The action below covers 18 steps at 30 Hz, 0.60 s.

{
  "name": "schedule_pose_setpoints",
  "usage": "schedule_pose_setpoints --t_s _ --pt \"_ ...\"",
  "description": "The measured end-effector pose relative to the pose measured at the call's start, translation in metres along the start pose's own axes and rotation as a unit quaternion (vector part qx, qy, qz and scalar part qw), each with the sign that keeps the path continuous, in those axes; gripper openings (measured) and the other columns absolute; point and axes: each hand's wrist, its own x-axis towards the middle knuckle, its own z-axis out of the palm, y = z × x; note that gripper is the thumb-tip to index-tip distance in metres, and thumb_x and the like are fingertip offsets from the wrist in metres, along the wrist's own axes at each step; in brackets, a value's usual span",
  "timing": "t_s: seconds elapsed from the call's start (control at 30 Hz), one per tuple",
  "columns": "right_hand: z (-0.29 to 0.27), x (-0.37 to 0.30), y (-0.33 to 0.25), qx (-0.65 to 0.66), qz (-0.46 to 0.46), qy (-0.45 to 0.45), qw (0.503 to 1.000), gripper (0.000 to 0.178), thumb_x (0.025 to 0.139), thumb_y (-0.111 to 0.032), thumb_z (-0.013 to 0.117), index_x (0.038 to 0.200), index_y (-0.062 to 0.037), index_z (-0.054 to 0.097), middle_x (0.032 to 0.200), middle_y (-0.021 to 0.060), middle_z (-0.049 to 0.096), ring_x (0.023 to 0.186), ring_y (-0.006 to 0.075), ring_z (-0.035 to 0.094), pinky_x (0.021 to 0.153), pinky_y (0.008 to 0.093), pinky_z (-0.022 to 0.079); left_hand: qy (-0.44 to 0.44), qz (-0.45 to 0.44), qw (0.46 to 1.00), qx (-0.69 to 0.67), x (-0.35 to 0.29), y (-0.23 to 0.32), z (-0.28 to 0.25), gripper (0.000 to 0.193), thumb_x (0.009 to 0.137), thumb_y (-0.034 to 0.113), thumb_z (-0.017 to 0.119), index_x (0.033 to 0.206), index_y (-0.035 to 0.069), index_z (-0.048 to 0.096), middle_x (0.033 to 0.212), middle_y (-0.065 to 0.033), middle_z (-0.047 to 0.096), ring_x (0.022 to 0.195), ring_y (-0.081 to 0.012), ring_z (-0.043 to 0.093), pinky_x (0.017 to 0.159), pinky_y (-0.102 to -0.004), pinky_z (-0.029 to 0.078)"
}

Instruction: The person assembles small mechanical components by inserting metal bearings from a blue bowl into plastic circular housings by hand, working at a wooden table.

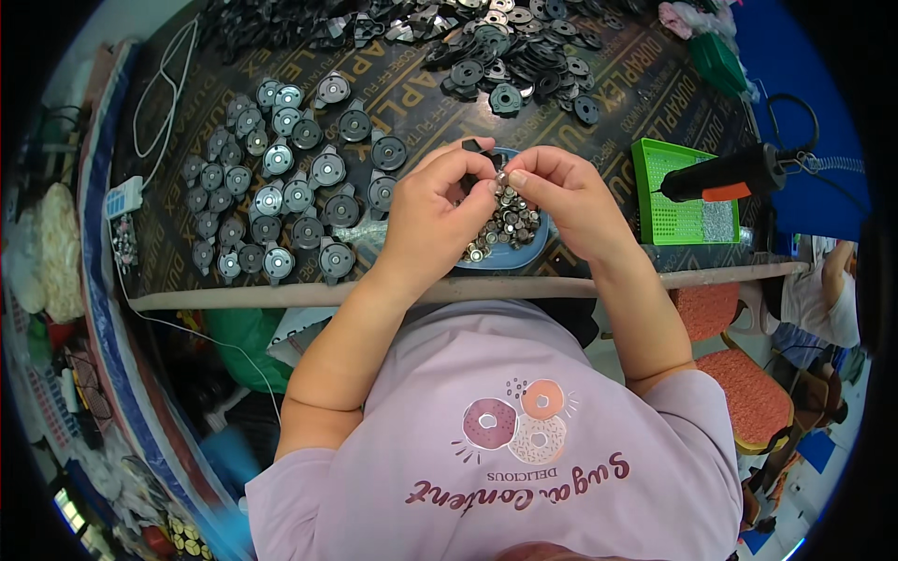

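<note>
Over a blue dish [535, 254], both hands meet with their fingertips close together. My left hand [435, 210] is closed on a small black plastic part [477, 147], most of it hidden behind the fingers. In a pinch between thumb and forefinger, my right hand [572, 198] has a small silvery metal piece [503, 176] against the left fingertips. Many small round metal pieces [516, 220] fill the dish under the hands. To the left, rows of round dark housings with metal discs [279, 159] lie on the dark printed board tabletop [393, 70].
A heap of black round parts [505, 65] covers the far side. At the right, a black electric screwdriver [720, 176] hangs over a bright green tray [644, 192]. A white power strip [123, 198] with a cable sits at the left edge. Red chairs [744, 393] stand beyond the table's right.
</note>
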Motion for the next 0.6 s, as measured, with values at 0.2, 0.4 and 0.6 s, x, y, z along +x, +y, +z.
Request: schedule_pose_setpoints --t_s 0.2,0.4,0.6 --pt "-0.008 0.005 0.006 0.019 -0.014 -0.011 1.000 0.015 0.092 -0.015 0.064 0.099 -0.0025 0.065 0.092 -0.0026 0.064 0.082 0.0033 0.053 0.072 0.0199 0.042 -0.061 -0.007 0.998 0.005 0.012 0.000 -0.009 0.006 0.086 0.004 0.065 0.091 0.002 0.066 0.118 -0.0075 0.063 0.062 0.0003 0.047 0.059 -0.0176 0.041" --pt "-0.010 0.006 0.007 0.035 -0.007 -0.023 0.999 0.015 0.092 -0.017 0.065 0.098 -0.0035 0.065 0.091 -0.0025 0.064 0.081 0.0036 0.053 0.070 0.0204 0.041 -0.082 -0.015 0.996 -0.031 0.013 -0.001 -0.010 0.007 0.087 0.005 0.066 0.093 0.002 0.067 0.121 -0.0063 0.061 0.063 0.0013 0.043 0.059 -0.0163 0.039" --pt "-0.009 0.005 0.007 0.030 -0.020 -0.027 0.999 0.015 0.092 -0.017 0.064 0.098 -0.0030 0.065 0.091 -0.0020 0.064 0.082 0.0034 0.053 0.071 0.0201 0.041 -0.090 -0.015 0.996 -0.009 0.014 -0.003 -0.012 0.007 0.086 0.005 0.066 0.093 0.003 0.068 0.121 -0.0064 0.061 0.062 0.0018 0.042 0.058 -0.0158 0.037"
